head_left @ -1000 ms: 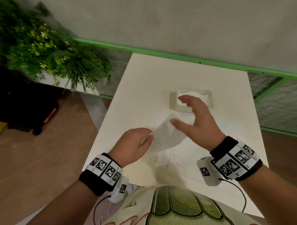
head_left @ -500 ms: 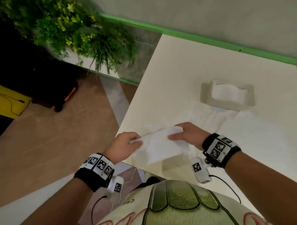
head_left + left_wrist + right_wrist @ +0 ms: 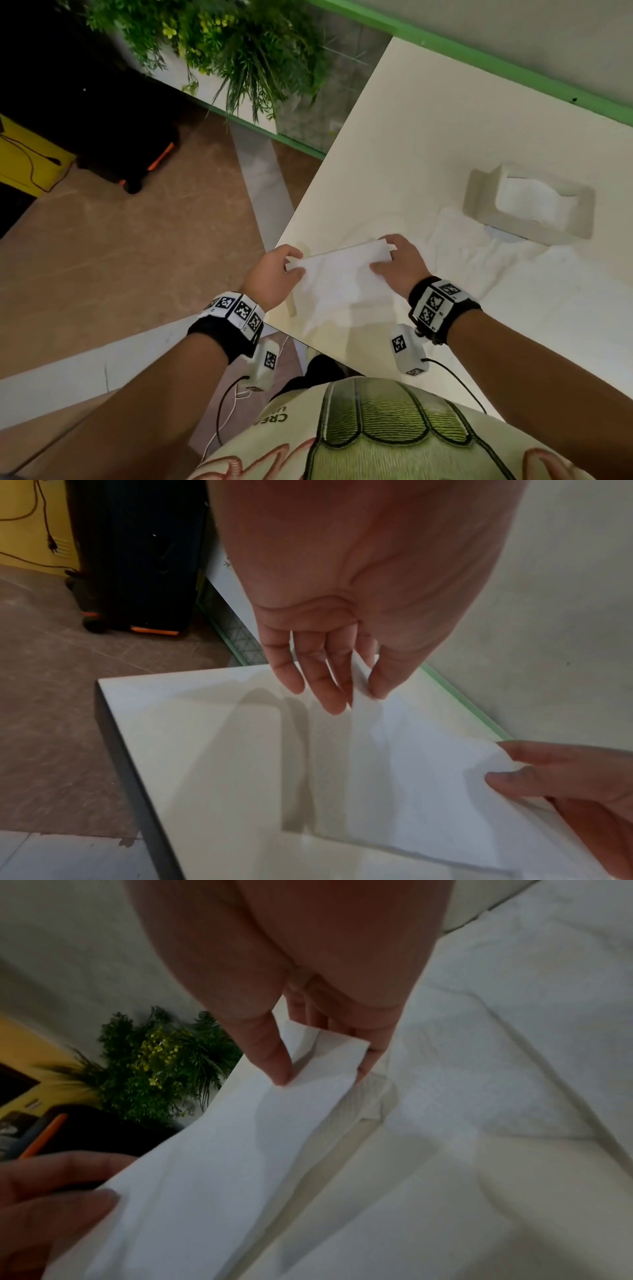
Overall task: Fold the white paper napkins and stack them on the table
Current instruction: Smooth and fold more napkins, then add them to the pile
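**Napkin held at both ends above table corner**

Obs. 1. A white rectangular paper napkin [image 3: 337,270] is held stretched between both hands, over the near left corner of the pale cream table [image 3: 428,137]. Its far edge is lifted; its shadow falls on the tabletop below. Whether the near edge touches the surface cannot be told.

Obs. 2. Left hand [image 3: 274,274] pinches the napkin's left end: thumb on top, fingers [image 3: 318,677] curled under the sheet. In the left wrist view the thumb tip presses the paper against the fingers.

Obs. 3. Right hand [image 3: 397,263] pinches the right end in the same way, thumb on the upper face, fingers wrapped behind the far corner. The right wrist view shows the thumb pad flat on the paper and the fingertips [image 3: 369,1056] at its edge.

Obs. 4. More white paper napkins [image 3: 479,260] lie spread and rumpled on the table just right of the held one, reaching to a cream rectangular napkin holder [image 3: 479,192], which holds a white stack.

Obs. 5. Beyond the table's left edge: brown floor, a green leafy plant [image 3: 222,41], a black case with orange trim [image 3: 137,144].
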Available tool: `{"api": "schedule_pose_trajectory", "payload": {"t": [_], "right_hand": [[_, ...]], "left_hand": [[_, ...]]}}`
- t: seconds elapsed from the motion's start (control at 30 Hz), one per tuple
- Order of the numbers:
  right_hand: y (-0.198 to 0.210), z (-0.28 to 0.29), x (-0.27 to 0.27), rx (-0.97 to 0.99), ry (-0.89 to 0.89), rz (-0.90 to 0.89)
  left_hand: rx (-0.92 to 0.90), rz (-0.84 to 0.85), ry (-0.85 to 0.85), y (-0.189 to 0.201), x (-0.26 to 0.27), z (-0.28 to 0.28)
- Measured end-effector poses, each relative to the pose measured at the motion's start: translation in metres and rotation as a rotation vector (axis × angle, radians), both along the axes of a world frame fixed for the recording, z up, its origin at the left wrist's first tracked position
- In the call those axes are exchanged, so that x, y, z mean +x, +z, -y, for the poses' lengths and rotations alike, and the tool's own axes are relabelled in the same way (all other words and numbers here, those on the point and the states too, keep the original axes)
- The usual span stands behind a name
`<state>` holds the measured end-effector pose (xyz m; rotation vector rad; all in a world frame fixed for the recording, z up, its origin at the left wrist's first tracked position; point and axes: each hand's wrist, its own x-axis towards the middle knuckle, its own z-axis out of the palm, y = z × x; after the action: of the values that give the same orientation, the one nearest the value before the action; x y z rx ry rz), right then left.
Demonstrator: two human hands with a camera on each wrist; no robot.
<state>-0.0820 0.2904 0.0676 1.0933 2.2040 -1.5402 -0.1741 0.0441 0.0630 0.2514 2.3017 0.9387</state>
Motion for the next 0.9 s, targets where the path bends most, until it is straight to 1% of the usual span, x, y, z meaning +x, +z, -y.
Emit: {"api": "schedule_pose_trajectory", "payload": {"t": [0.07,0.13,0.23,0.3,0.37,0.43,0.53,0.6,0.67,0.73,0.8,0.83,0.9], "right_hand": [[-0.001,0.0,-0.004,0.087,0.059,0.015],[-0.002,-0.001,-0.004,0.153,0.098,0.012],[0.0,-0.006,0.002,0.232,0.114,-0.057],[0.003,-0.016,0.013,0.307,0.135,-0.102],[0.007,-0.031,0.031,0.399,0.184,-0.134],[0.01,-0.05,0.058,0.48,0.213,-0.141],[0.009,-0.084,0.108,0.567,0.162,-0.143],[0.009,-0.107,0.144,0.632,0.106,-0.104],[0.008,-0.129,0.178,0.69,0.092,-0.019],[0.006,-0.145,0.206,0.713,0.151,0.113],[0.003,-0.154,0.227,0.682,0.266,0.238],[0.001,-0.156,0.234,0.658,0.323,0.274],[-0.003,-0.157,0.241,0.629,0.383,0.276]], "left_hand": [[-0.059,0.008,-0.008,0.0,-0.002,-0.002],[-0.12,-0.025,-0.035,-0.001,-0.003,-0.003],[-0.217,-0.152,-0.086,-0.002,0.0,0.002],[-0.275,-0.236,-0.154,-0.003,0.006,0.006],[-0.296,-0.26,-0.22,-0.005,0.013,0.006],[-0.312,-0.255,-0.248,-0.009,0.019,0.002],[-0.313,-0.224,-0.171,-0.013,0.02,-0.006],[-0.305,-0.22,-0.128,-0.014,0.018,-0.01],[-0.308,-0.234,-0.116,-0.013,0.015,-0.012],[-0.338,-0.247,-0.126,-0.011,0.012,-0.014],[-0.399,-0.266,-0.133,-0.008,0.012,-0.017],[-0.425,-0.269,-0.124,-0.005,0.013,-0.02],[-0.432,-0.272,-0.083,0.001,0.018,-0.026]]}}
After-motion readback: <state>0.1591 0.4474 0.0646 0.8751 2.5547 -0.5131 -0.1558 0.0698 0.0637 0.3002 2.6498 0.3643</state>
